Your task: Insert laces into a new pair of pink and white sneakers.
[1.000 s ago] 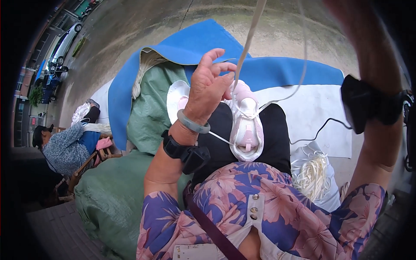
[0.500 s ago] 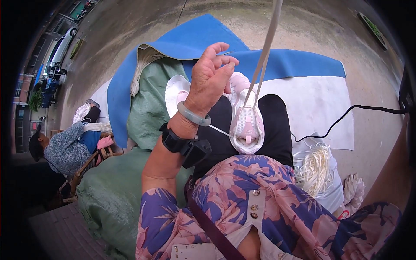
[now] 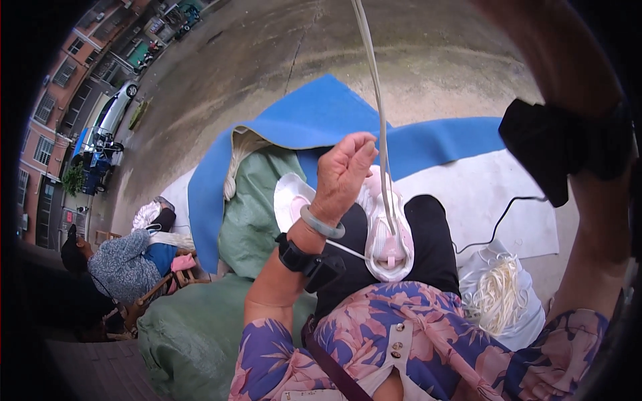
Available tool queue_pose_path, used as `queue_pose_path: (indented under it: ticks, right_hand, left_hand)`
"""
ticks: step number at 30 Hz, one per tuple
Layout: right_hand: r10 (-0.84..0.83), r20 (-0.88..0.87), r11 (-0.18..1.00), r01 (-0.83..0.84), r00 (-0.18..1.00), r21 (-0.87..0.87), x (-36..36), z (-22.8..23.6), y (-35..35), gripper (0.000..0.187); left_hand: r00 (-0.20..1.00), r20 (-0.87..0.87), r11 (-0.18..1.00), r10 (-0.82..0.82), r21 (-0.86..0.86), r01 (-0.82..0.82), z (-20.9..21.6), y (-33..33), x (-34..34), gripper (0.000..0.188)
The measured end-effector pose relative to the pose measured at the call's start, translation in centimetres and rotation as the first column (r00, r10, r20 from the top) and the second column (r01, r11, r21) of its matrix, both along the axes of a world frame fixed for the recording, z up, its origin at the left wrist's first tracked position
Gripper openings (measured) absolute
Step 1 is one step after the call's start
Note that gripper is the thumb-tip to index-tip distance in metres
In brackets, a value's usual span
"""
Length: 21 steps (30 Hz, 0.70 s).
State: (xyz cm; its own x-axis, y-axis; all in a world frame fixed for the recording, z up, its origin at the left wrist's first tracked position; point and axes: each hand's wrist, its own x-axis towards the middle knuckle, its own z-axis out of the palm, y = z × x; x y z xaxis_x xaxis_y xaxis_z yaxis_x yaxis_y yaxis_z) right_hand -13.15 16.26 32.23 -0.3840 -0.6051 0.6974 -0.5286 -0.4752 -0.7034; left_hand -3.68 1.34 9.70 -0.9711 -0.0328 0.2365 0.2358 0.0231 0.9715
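A white and pink sneaker (image 3: 390, 257) lies between my thighs, its heel toward me. From its lacing a long pale shoelace (image 3: 376, 87) runs taut up past the top edge. My left hand (image 3: 341, 175) is raised beside this lace, thumb pressed to curled fingers; what they pinch, if anything, I cannot make out. Another thin white lace stretches from the shoe toward my left wrist. My right forearm (image 3: 598, 227) rises along the right side, but the hand itself is beyond the frame. Left of the sneaker sits a white and pink piece (image 3: 289, 200), partly hidden by my left hand.
Green sacks (image 3: 200, 334) stand at my left. Blue and white sheeting (image 3: 334, 107) spreads ahead. A white bag with a heap of cream laces (image 3: 498, 294) is at my right, near a black cable (image 3: 498, 230). Another person (image 3: 130, 264) sits at the far left.
My right forearm has swung up and forward, lifting the lace higher. My left fingers have curled closer together. The whole view has tilted, showing more of the buildings at the left.
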Motion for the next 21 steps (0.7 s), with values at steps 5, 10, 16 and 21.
queue_pose_path:
  ticks: [5, 10, 16, 21]
  right_hand:
    - [-0.384, 0.1, 0.901, 0.35, 0.918, 0.256, 2.5, -1.0, -1.8, 0.023]
    - [-0.281, 0.38, 0.939, 0.171, 0.881, 0.298, 1.4, -4.7, -2.2, 0.017]
    - [-0.256, 0.419, 0.946, 0.137, 0.871, 0.294, 1.0, -6.4, -2.5, 0.017]
    - [-0.241, 0.475, 0.946, 0.094, 0.846, 0.312, 0.9, -8.4, -1.7, 0.017]
  left_hand:
    - [0.986, -0.169, 1.0, -0.012, -0.019, 0.008, 2.4, -0.1, -1.1, 0.049]
    - [0.976, -0.217, 1.0, 0.006, 0.009, -0.004, 4.6, 0.5, -2.0, 0.057]
    - [0.964, -0.265, 0.994, 0.031, 0.11, -0.002, 4.8, 0.9, -2.5, 0.048]
    - [0.97, -0.244, 0.987, 0.024, 0.161, 0.016, 5.2, 1.0, -2.9, 0.044]
